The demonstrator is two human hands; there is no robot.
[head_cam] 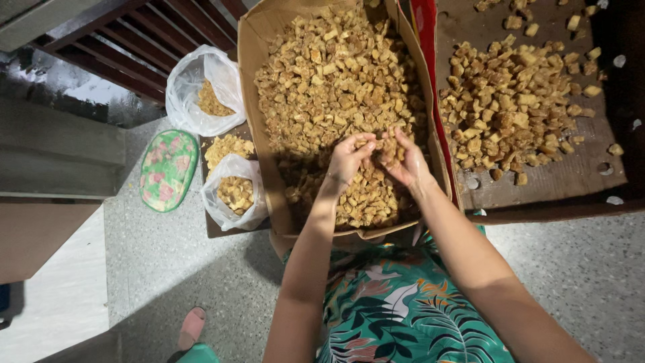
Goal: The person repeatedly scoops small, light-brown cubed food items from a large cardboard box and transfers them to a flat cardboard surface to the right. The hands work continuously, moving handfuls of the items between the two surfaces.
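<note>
Hands meet right over the near end of a big cardboard box (250, 81) that's packed with small golden-brown cubes (329, 81). The left hand (347, 159) has its grip pinched nearly shut on a couple of cubes, fingertips touching the right hand (402, 160), which is cupped half closed around a little clump of the same stuff. Both hands hover just above the pile, near the box's front edge, and that edge sits right against the person's lap in the leafy green dress (396, 302).

Not much side room inside: the box's right wall is just beside the right wrist, and a red strip (430, 60) runs along it. Past that wall lies a flattened cardboard sheet (557, 181) with a looser heap of cubes (510, 107) and bare room around its edges. Left of the box sit two clear plastic bags (232, 195) partly filled with cubes, and a green floral oval lid or tray (168, 169) on the speckled floor (168, 269). The floor towards the lower left is open, apart from a pink slipper (191, 326).
</note>
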